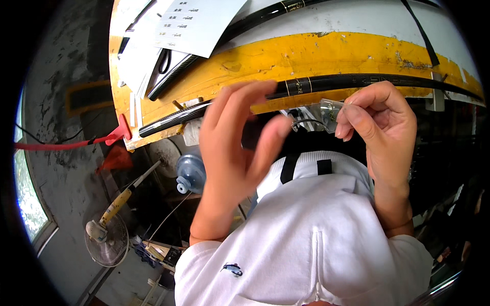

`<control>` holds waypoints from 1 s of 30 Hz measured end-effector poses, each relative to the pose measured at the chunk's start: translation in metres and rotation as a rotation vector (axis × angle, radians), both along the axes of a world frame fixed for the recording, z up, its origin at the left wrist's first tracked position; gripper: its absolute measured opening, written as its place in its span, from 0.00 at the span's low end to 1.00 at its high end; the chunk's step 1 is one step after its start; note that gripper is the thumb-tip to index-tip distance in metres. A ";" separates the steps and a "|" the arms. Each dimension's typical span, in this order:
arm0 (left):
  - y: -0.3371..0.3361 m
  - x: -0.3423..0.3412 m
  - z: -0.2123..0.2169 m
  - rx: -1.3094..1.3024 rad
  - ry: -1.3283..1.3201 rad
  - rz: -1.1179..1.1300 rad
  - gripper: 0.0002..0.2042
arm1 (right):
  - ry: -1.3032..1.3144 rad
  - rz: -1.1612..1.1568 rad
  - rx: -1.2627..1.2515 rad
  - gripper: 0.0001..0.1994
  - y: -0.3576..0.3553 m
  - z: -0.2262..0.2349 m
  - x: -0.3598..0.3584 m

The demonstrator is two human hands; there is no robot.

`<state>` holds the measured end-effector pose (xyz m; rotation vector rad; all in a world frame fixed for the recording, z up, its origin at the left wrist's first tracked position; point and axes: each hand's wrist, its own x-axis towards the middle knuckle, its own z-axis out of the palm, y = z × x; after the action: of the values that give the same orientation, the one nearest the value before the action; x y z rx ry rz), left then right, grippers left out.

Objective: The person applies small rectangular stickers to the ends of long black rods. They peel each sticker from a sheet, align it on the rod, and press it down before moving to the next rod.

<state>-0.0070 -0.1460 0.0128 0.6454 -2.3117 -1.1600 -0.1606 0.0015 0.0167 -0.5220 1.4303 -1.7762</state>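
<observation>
A long glossy black rod [326, 83] with gold bands and a carbon-weave end lies across the near edge of the workbench. My right hand [383, 122] is closed, its thumb and fingers pinching a small clear film piece [329, 113] with dark and gold marks on it. That film sits just below the rod, in front of my body. Over the rod's left half, my left hand [229, 137] is open, with thumb and fingers apart and nothing visible in it. Whether its fingertips touch the rod, I cannot tell.
A printed white sheet [196, 25] partly covers a second black rod [250, 21] on the yellow-and-white workbench [326, 48]. A red clamp-like piece [120, 130] is at the bench's left corner. Lower left are a water jug [191, 172] and a fan [108, 239].
</observation>
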 end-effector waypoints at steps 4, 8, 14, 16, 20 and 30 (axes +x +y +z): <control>0.030 -0.007 0.016 0.892 0.069 0.002 0.18 | -0.011 -0.065 0.048 0.05 -0.011 0.004 0.014; 0.041 -0.008 0.001 1.274 0.139 0.032 0.12 | 0.121 -0.045 0.042 0.05 -0.014 -0.005 0.015; 0.001 -0.002 -0.013 -0.397 -0.083 0.050 0.18 | 0.199 -0.065 0.072 0.07 -0.011 -0.005 0.002; -0.012 -0.005 -0.013 -0.600 -0.297 0.040 0.19 | 0.199 -0.026 0.011 0.09 -0.004 -0.011 -0.005; -0.019 -0.007 -0.015 -0.663 -0.415 -0.032 0.14 | 0.206 -0.017 -0.056 0.09 0.006 -0.011 -0.008; 0.044 -0.032 0.036 -0.290 -0.371 -0.160 0.17 | 0.327 -0.212 -0.191 0.04 0.052 0.028 -0.027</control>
<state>-0.0392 -0.1022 0.0489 0.6149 -2.8200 -0.7935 -0.1878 0.0540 0.0447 -0.8168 1.5919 -2.0820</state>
